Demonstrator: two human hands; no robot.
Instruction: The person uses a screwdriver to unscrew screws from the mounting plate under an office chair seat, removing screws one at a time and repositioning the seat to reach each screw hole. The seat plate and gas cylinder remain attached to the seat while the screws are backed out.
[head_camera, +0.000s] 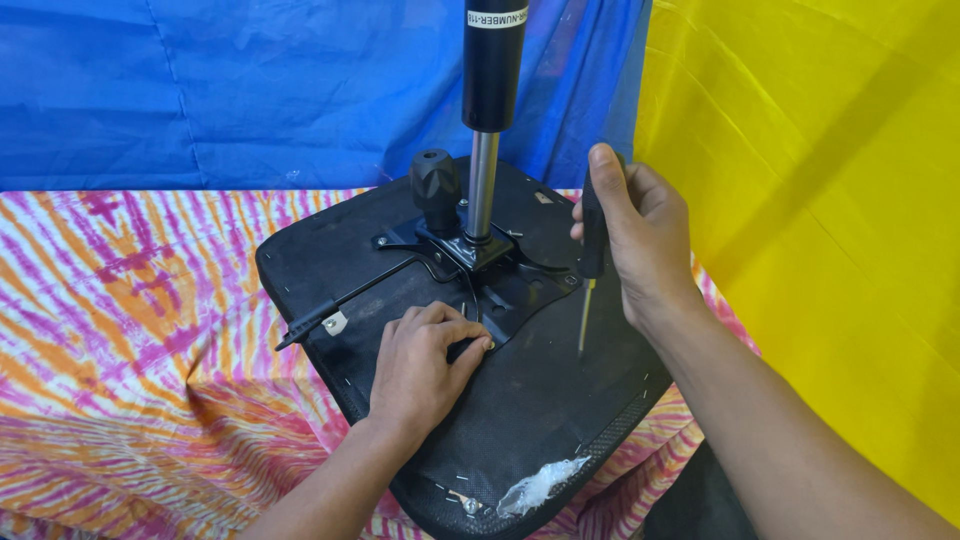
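Seat, a black chair seat, lies upside down on the desk, which is draped in a pink and orange tie-dye cloth, with blue sheet behind and yellow sheet to the right. On its underside sits the black metal plate, with the gas cylinder standing upright from its middle, a black knob just left of the cylinder and a thin lever reaching out to the left. So the plate is in place on the seat, and the cylinder is seated in it. The left hand rests on the near edge of the plate, its fingertips pinched together on something small at that edge, probably a screw, though it is too small to tell. The right hand is clamped on a screwdriver, held upright with its tip down, just right of the plate and seemingly not yet set on any screw. The near fastening looks unfinished; whether the other corners are tight cannot be told.
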